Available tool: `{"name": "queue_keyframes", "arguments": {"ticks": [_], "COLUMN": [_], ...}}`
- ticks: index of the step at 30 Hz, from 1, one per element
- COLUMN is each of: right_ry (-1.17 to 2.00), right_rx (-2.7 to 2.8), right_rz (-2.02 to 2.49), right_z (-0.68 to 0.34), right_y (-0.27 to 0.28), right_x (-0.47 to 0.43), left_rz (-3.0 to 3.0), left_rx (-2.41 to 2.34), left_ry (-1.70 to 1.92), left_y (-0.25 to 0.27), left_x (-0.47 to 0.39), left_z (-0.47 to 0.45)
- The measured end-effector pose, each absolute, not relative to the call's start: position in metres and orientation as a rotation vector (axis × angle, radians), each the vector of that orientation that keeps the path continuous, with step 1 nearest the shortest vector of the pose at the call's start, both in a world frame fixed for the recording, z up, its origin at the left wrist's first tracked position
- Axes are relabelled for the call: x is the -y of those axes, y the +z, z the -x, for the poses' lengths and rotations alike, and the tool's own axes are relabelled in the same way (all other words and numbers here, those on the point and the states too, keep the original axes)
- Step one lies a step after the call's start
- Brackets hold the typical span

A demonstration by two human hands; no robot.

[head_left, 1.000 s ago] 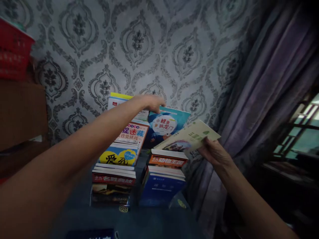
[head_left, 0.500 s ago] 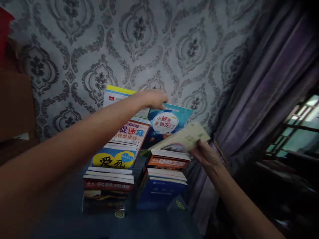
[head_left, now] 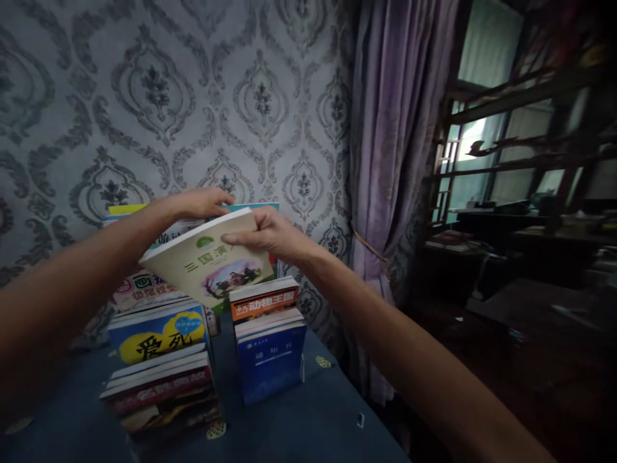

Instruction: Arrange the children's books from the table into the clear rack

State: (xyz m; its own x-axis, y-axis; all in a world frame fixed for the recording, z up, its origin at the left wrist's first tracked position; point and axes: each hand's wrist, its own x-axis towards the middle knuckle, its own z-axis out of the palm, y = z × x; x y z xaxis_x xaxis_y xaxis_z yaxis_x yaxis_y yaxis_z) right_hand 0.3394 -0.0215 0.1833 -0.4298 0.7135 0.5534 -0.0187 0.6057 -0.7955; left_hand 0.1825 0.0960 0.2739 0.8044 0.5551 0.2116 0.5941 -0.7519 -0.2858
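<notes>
Pinching the pale green paperback (head_left: 212, 267) at its upper right corner, the right hand (head_left: 270, 233) has its thumb on the cover and its fingers curled behind, closed on the book. That book hangs tilted in the air, cover toward the camera, just above and in front of the two rows of books on the blue tablecloth (head_left: 308, 424). Behind the paperback, the left hand (head_left: 197, 202) lies on the top edges of books that lean against the patterned wall (head_left: 159, 96); its fingers rest flat there, and whether they clasp anything cannot be told, since the paperback hides them in part. Below the paperback to its right stands a short row fronted by a dark blue book (head_left: 270, 360), with an orange-banded book (head_left: 263, 301) behind it. Below it to the left runs a longer row, with a yellow and blue cover (head_left: 157, 331) and a red-banded book (head_left: 159, 389) nearer the camera. To the right of the paperback a purple curtain (head_left: 400, 128) hangs down beside a dark wooden shelf (head_left: 520, 128).

The paperback looks thin and light, its soft cover likely to flex and sag when held by one corner alone. A hold along the spine or across the middle of an edge would probably keep it flatter, and the glossy cover may slide between fingers
</notes>
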Motion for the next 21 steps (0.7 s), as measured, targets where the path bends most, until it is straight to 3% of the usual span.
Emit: {"name": "queue_keyframes", "arguments": {"ticks": [7,21], "right_ry": [0.861,0.812], "right_rx": [1.909,1.318], "right_rz": [0.527,0.613], "right_z": [-0.331,-0.401], "right_y": [0.183,0.147], "right_x": [0.036,-0.018], "left_rz": [2.642,2.563], "left_rx": [0.905,0.935], "left_ry": [-0.147,-0.178], "left_y": [0.276,0.268], "left_x": [-0.087,-0.092], "left_z": [-0.184,-0.186]}}
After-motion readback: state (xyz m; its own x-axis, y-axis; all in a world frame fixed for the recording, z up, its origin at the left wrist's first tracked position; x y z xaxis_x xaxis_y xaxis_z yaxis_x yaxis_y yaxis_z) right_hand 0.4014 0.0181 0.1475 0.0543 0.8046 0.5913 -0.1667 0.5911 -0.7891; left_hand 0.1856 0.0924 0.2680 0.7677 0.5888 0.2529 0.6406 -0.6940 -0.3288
